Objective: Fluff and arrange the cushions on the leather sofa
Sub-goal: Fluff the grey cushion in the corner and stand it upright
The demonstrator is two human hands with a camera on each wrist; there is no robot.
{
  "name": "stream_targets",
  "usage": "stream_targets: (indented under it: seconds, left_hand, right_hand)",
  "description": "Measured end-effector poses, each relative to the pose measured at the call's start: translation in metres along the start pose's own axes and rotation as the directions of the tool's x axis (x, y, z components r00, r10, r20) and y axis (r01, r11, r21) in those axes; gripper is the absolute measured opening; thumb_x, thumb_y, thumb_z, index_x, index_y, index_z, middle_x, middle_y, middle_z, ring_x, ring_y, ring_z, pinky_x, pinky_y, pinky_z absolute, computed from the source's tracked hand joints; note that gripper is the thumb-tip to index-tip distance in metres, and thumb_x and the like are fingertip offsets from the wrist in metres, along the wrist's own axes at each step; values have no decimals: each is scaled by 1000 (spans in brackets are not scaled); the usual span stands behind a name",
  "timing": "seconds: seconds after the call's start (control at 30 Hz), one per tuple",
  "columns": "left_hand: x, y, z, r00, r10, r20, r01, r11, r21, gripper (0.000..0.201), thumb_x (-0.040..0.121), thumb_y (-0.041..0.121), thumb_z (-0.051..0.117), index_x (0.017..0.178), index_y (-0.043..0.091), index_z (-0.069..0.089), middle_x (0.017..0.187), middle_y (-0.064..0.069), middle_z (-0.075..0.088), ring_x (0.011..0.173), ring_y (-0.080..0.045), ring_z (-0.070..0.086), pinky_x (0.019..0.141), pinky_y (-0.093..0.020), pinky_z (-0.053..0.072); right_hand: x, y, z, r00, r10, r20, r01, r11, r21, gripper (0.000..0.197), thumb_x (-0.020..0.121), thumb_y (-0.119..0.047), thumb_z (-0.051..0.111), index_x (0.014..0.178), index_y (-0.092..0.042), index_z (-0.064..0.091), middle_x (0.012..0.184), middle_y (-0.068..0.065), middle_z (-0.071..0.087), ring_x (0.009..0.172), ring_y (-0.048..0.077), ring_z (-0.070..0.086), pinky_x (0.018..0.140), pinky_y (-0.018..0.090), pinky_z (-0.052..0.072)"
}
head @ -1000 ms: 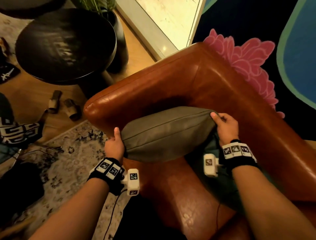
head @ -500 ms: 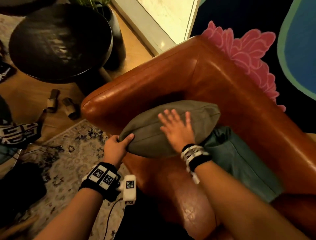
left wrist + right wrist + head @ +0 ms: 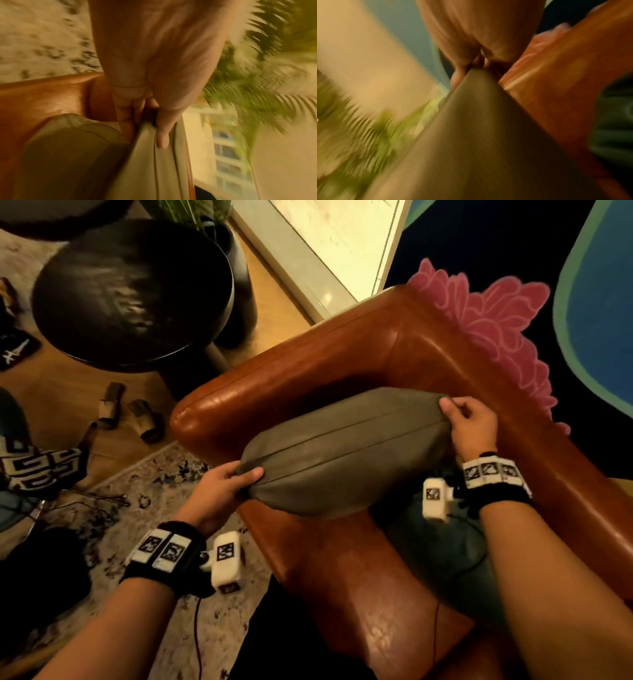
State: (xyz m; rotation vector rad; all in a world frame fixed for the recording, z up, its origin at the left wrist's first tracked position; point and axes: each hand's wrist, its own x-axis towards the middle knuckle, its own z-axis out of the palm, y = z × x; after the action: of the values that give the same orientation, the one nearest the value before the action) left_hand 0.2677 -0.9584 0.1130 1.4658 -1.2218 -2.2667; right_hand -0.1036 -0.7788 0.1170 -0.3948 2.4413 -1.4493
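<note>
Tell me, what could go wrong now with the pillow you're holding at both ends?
1. Each hand holds only a corner of the grey cushion: the left hand the near end, the right hand the far end. A hard shake might pull a corner free.
2. The cushion sits by the sofa arm. It could tumble over onto the rug.
3. The teal cushion lies partly under the right forearm and may get squashed.

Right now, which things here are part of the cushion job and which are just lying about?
Part of the job: grey cushion, green cushion, sofa, left hand, right hand.
Lying about: round table, sandals, rug, plant.
</note>
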Motion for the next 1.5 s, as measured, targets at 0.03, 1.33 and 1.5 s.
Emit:
stream_targets:
  seconds: [0.03, 1.33, 1.5]
  left_hand:
    - [1, 1, 1, 1000, -21, 12, 21, 1000, -1, 32, 89, 7, 69, 120, -3, 67, 118, -18, 72, 110, -31, 69, 93, -36, 59]
    - [6, -68, -12, 970, -90, -228, 75, 995, -71, 43, 98, 29, 61, 129, 0, 60, 124, -16, 70, 110, -31, 69, 87, -38, 60]
    - [-9, -64, -37, 968, -60, -243, 40, 995, -87, 25, 82, 23, 78, 91, 2, 68, 90, -9, 77, 85, -30, 69, 72, -35, 54]
  right_hand:
    - [6, -4, 0, 998, 52, -22, -51, 998, 47, 18, 88, -21, 72, 71, -24, 66, 73, -7, 63, 72, 11, 57, 76, 38, 50]
    - [-21, 29, 23, 966, 256, 19, -238, 920, -312, 26, 90, -22, 70, 110, -6, 74, 112, 14, 73, 108, 31, 65, 92, 35, 48]
    - [0, 43, 12, 979, 171, 115, -145, 967, -209, 24, 84, -21, 77, 105, -9, 78, 102, 8, 76, 96, 20, 70, 94, 38, 54]
